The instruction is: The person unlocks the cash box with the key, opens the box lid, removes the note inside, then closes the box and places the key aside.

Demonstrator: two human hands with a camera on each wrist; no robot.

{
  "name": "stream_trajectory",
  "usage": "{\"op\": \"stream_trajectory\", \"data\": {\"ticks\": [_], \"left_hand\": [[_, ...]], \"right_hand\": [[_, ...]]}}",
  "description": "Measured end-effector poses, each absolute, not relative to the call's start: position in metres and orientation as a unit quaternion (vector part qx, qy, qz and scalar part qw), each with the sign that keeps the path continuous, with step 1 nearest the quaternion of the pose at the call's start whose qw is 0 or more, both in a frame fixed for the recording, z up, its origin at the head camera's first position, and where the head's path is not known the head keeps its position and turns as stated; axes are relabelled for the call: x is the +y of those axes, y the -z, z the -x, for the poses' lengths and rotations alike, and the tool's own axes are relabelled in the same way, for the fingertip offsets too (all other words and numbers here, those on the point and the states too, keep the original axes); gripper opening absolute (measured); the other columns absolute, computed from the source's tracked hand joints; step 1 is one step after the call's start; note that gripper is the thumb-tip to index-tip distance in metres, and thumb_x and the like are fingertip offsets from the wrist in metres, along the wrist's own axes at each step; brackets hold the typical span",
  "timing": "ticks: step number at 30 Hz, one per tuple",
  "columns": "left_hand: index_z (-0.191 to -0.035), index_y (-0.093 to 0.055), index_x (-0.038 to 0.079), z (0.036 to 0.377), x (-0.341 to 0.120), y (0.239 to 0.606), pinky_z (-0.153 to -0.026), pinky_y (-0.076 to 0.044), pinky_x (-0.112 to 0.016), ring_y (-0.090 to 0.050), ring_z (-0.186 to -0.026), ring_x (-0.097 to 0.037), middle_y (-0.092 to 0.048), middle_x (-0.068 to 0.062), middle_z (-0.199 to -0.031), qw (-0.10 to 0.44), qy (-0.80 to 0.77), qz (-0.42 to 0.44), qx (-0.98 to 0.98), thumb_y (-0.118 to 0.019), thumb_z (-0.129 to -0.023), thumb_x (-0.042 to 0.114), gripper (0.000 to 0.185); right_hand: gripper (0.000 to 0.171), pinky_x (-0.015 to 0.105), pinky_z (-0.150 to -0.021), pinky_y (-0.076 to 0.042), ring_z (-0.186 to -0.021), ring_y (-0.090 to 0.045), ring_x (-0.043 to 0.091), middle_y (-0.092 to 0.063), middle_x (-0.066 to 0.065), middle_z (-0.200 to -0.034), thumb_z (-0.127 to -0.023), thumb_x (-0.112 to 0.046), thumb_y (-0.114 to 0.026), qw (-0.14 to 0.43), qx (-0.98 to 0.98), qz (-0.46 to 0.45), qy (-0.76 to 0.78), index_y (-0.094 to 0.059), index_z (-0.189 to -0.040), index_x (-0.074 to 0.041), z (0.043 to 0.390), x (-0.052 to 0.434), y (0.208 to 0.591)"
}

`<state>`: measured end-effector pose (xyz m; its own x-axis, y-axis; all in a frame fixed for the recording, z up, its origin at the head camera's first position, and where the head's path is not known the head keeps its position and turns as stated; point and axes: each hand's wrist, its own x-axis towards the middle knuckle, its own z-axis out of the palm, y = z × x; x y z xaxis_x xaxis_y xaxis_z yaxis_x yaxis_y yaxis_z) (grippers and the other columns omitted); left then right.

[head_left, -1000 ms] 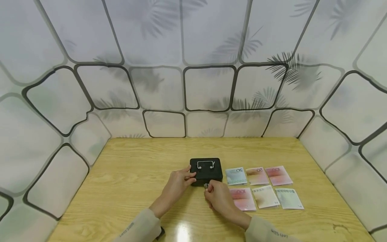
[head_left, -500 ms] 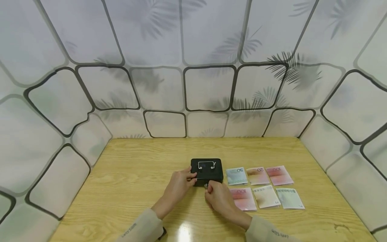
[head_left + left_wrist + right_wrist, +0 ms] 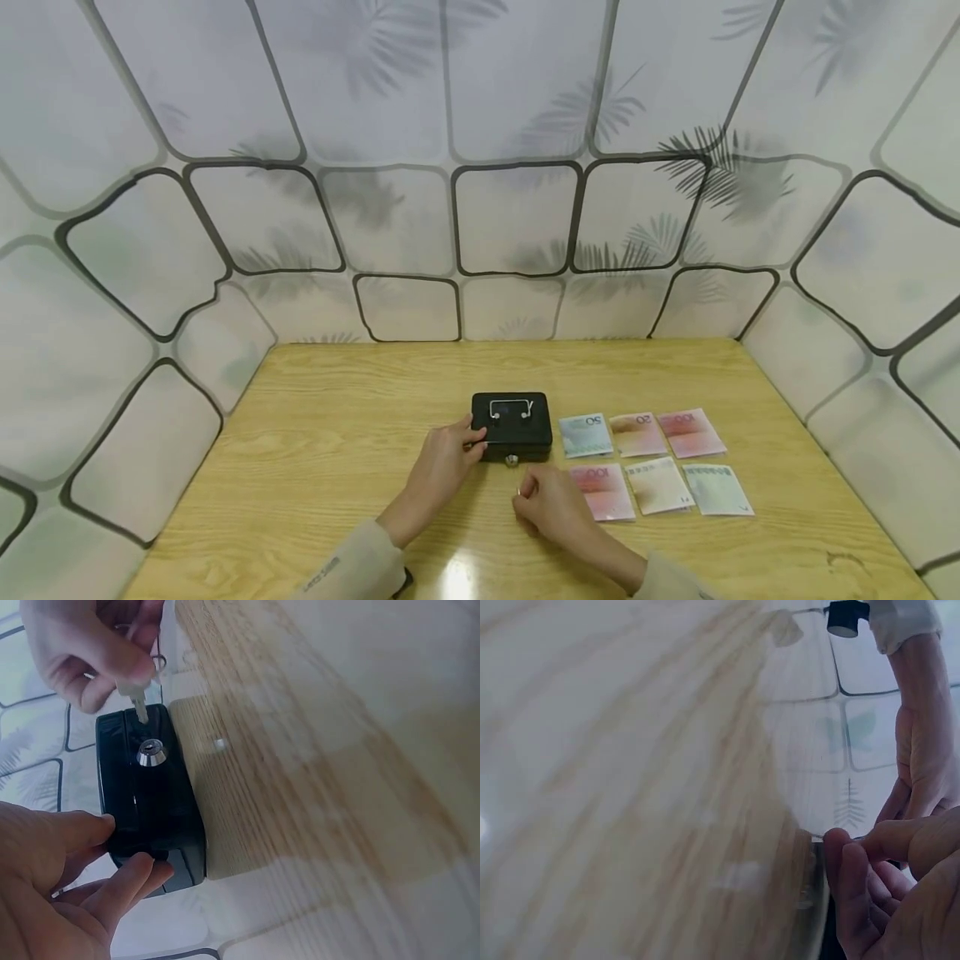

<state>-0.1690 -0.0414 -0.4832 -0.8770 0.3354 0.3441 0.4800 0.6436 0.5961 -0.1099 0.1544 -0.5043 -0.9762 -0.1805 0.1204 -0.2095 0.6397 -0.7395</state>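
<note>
A small black cash box (image 3: pixel 525 432) with a wire handle on its lid stands shut on the table. My left hand (image 3: pixel 437 462) holds its near left corner, fingertips bent against the lid edge and front. On the front face, a round silver lock (image 3: pixel 151 754) shows its keyhole. Just off that lock, my right hand (image 3: pixel 553 502) pinches a key (image 3: pixel 136 697) between thumb and curled finger. The key's blade is out of the keyhole, and a small ring shows beside the fingers in the left wrist view. In the right wrist view my right fingers (image 3: pixel 847 870) hide most of the key.
Right of the box, several banknotes lie in two rows, among them a blue-green 50 (image 3: pixel 587 437), a 20 (image 3: pixel 637 435) and a pink 100 (image 3: pixel 602 492) close by my right hand. Patterned cloth walls (image 3: pixel 517 217) enclose the wooden table (image 3: pixel 322 417) at the back and sides.
My right hand has drawn back toward me from the lock with the key, so the lock now shows. The left hand keeps its hold on the box, and the banknotes lie as before.
</note>
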Motion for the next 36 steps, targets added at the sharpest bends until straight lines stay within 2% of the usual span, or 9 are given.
{"op": "stream_trajectory", "data": {"ticks": [4, 6, 9, 11, 17, 27, 29, 34, 36], "left_hand": [[-0.112, -0.077, -0.003, 0.169, -0.043, 0.484, -0.054, -0.049, -0.02, -0.065, -0.113, -0.035, -0.062, -0.032, -0.13, 0.1, 0.364, 0.223, -0.899, -0.078, -0.092, 0.004, 0.021], [-0.113, -0.077, -0.003, 0.169, -0.045, 0.485, -0.046, -0.041, -0.018, -0.07, -0.097, -0.029, -0.06, -0.033, -0.131, 0.096, 0.372, 0.22, -0.896, -0.077, -0.092, 0.004, 0.021], [-0.113, -0.076, -0.003, 0.168, -0.046, 0.485, -0.042, -0.037, -0.017, -0.066, -0.085, -0.021, -0.06, -0.033, -0.132, 0.094, 0.375, 0.218, -0.896, -0.077, -0.092, 0.004, 0.021], [-0.113, -0.076, -0.003, 0.167, -0.046, 0.486, -0.043, -0.037, -0.017, -0.066, -0.085, -0.022, -0.06, -0.033, -0.132, 0.094, 0.375, 0.219, -0.896, -0.077, -0.093, 0.004, 0.021], [-0.112, -0.077, -0.002, 0.166, -0.046, 0.487, -0.053, -0.048, -0.02, -0.066, -0.112, -0.034, -0.061, -0.032, -0.132, 0.099, 0.378, 0.22, -0.894, -0.077, -0.093, 0.006, 0.021], [-0.112, -0.077, -0.003, 0.166, -0.046, 0.487, -0.071, -0.059, -0.028, -0.062, -0.118, -0.039, -0.061, -0.032, -0.131, 0.104, 0.381, 0.225, -0.891, -0.077, -0.093, 0.006, 0.021], [-0.112, -0.077, -0.003, 0.166, -0.046, 0.488, -0.07, -0.059, -0.027, -0.062, -0.119, -0.039, -0.061, -0.031, -0.132, 0.101, 0.382, 0.223, -0.891, -0.077, -0.093, 0.006, 0.021], [-0.117, -0.075, -0.003, 0.165, -0.047, 0.489, -0.057, -0.053, -0.02, -0.072, -0.101, -0.03, -0.061, -0.028, -0.136, 0.088, 0.396, 0.21, -0.89, -0.076, -0.094, 0.005, 0.025], [-0.12, -0.074, -0.003, 0.163, -0.047, 0.489, -0.057, -0.054, -0.019, -0.074, -0.093, -0.026, -0.06, -0.026, -0.138, 0.087, 0.396, 0.202, -0.891, -0.075, -0.095, 0.006, 0.026]], "right_hand": [[0.024, 0.02, -0.042, -0.037, -0.048, -0.046, 0.0, -0.05, -0.016, -0.053, -0.075, -0.004, -0.074, 0.021, -0.919, -0.123, -0.375, -0.057, -0.069, -0.019, 0.102, 0.155, 0.502], [0.024, 0.021, -0.043, -0.038, -0.05, -0.045, -0.001, -0.05, -0.016, -0.056, -0.075, -0.005, -0.076, 0.02, -0.922, -0.135, -0.363, -0.058, -0.069, -0.02, 0.099, 0.154, 0.5], [0.025, 0.021, -0.045, -0.039, -0.052, -0.045, -0.001, -0.05, -0.016, -0.058, -0.076, -0.007, -0.078, 0.011, -0.924, -0.148, -0.353, -0.059, -0.07, -0.021, 0.095, 0.152, 0.5], [0.026, 0.021, -0.046, -0.039, -0.052, -0.045, -0.001, -0.05, -0.017, -0.058, -0.077, -0.009, -0.08, 0.005, -0.924, -0.154, -0.349, -0.059, -0.07, -0.022, 0.092, 0.151, 0.5], [0.024, 0.021, -0.048, -0.038, -0.054, -0.043, -0.002, -0.049, -0.018, -0.06, -0.074, -0.008, -0.081, 0.018, -0.927, -0.177, -0.332, -0.062, -0.071, -0.023, 0.087, 0.151, 0.501], [0.022, 0.021, -0.047, -0.037, -0.054, -0.042, -0.002, -0.048, -0.018, -0.06, -0.073, -0.008, -0.081, -0.011, -0.923, -0.176, -0.343, -0.064, -0.07, -0.022, 0.084, 0.154, 0.499], [0.023, 0.021, -0.048, -0.038, -0.055, -0.043, -0.002, -0.049, -0.017, -0.061, -0.074, -0.008, -0.082, -0.021, -0.92, -0.175, -0.35, -0.064, -0.071, -0.021, 0.084, 0.156, 0.5], [0.023, 0.021, -0.049, -0.041, -0.056, -0.046, -0.001, -0.053, -0.016, -0.062, -0.077, -0.007, -0.082, -0.035, -0.908, -0.168, -0.381, -0.064, -0.073, -0.02, 0.083, 0.16, 0.5], [0.02, 0.021, -0.051, -0.042, -0.057, -0.047, -0.002, -0.055, -0.016, -0.063, -0.08, -0.008, -0.081, -0.031, -0.905, -0.159, -0.392, -0.065, -0.074, -0.02, 0.083, 0.162, 0.499]]}}
